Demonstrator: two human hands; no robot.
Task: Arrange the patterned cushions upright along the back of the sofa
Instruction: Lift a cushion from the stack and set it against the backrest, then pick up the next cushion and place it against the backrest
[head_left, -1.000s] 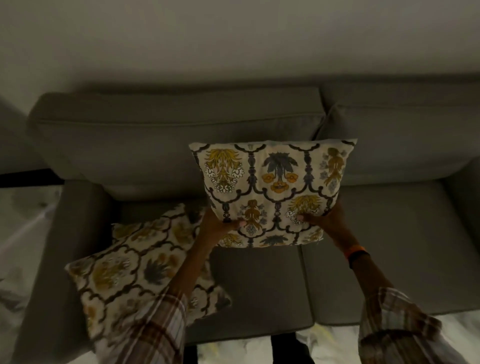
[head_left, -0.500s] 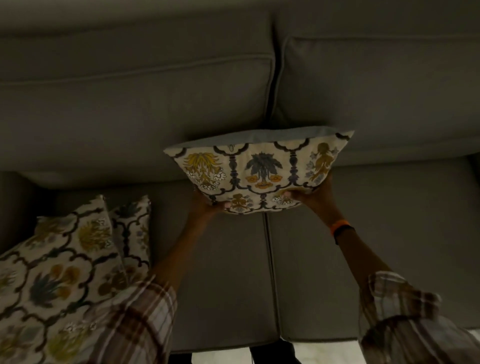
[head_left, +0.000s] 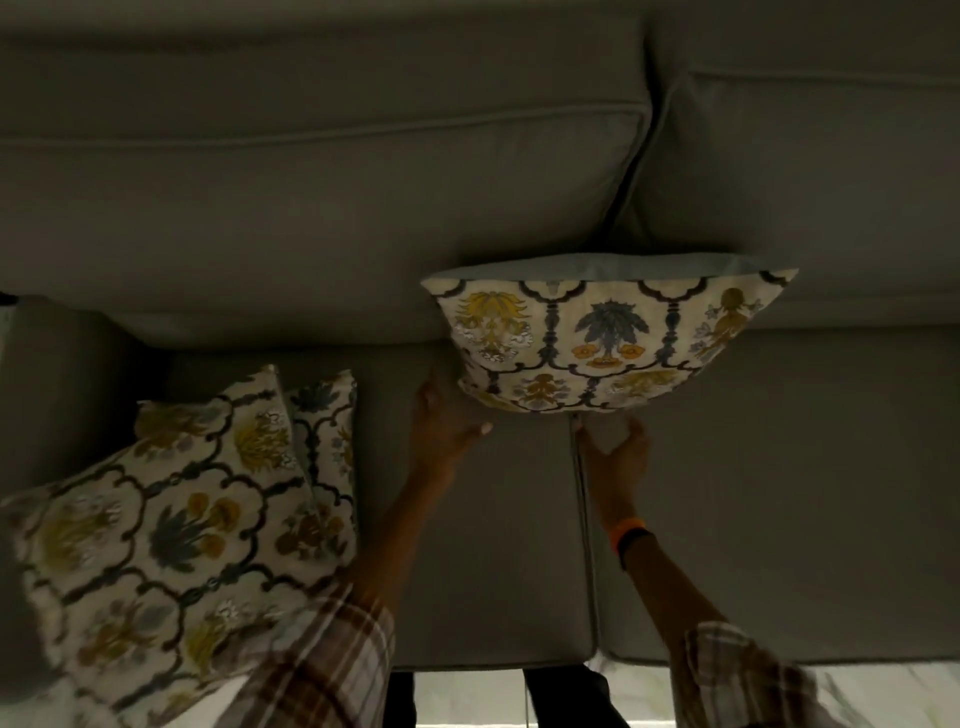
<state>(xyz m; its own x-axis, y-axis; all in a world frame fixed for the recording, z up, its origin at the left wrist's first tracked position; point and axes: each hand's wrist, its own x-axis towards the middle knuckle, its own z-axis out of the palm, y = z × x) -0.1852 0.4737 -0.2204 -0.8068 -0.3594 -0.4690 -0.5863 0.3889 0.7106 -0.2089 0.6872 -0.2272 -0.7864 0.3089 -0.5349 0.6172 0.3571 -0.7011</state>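
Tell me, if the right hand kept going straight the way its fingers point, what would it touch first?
Probably the bottom edge of the upright patterned cushion just beyond the right hand. The fingers look open and just short of it, though depth is hard to judge here.

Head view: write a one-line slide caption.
Both hands, left hand and right hand, at a patterned cushion propped against the sofa back.
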